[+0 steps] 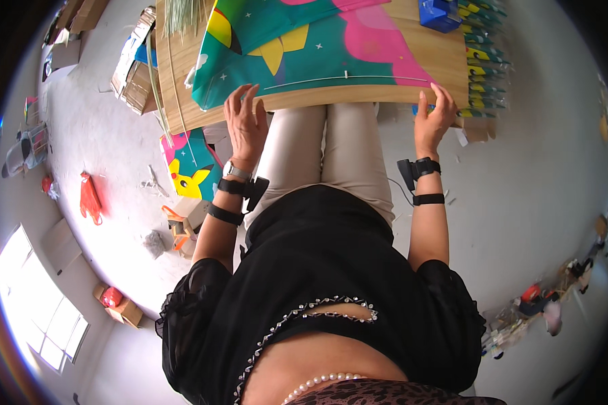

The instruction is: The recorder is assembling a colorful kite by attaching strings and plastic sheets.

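Note:
A teal kite sheet [304,54] with pink and yellow cartoon shapes lies flat on a wooden table [182,81]. A thin stick [348,76] runs along the sheet's near edge. My left hand [245,121] rests with spread fingers on the sheet's near left corner at the table edge. My right hand [432,121] presses on the near right corner, fingers on the sheet and thumb below the table edge. Both wrists carry black straps, and the left also wears a watch.
A blue box [439,13] and a row of folded printed kites [483,61] lie at the table's right. Thin sticks [159,81] hang off the left end. On the floor are more kite sheets [186,169], cardboard boxes [135,67], orange scissors [175,223] and a red bag [90,199].

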`<move>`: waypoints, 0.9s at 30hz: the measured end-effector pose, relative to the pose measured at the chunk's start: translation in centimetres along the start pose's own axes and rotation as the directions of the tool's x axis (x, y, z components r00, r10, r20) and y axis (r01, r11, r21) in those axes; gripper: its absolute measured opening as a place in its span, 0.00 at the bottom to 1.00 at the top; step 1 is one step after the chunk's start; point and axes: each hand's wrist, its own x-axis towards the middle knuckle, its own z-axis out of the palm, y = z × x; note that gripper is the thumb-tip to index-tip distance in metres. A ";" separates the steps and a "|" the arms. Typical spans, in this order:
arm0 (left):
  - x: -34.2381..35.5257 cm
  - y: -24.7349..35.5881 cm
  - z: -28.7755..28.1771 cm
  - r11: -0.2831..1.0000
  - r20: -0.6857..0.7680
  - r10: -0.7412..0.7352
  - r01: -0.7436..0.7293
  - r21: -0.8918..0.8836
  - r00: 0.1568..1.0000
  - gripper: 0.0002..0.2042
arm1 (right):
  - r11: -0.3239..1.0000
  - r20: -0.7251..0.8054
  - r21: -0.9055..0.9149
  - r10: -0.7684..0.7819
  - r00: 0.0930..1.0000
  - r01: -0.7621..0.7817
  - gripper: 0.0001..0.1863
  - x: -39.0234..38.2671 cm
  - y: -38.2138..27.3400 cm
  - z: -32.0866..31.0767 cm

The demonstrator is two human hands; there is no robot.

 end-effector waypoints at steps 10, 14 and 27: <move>-2.5 0.1 1.5 0.993 0.134 -0.106 0.098 0.065 0.985 0.29 | 0.999 0.039 -0.054 -0.001 0.999 0.003 0.23 -0.3 0.2 -0.1; -2.6 -0.2 1.7 0.994 0.123 -0.088 0.078 0.082 0.988 0.29 | 0.999 0.049 -0.050 0.001 0.999 0.002 0.24 -0.5 0.1 0.1; -2.6 0.1 1.9 0.992 0.143 -0.091 0.077 0.101 0.986 0.28 | 0.997 0.098 -0.072 0.006 0.995 0.001 0.24 0.3 -0.1 0.1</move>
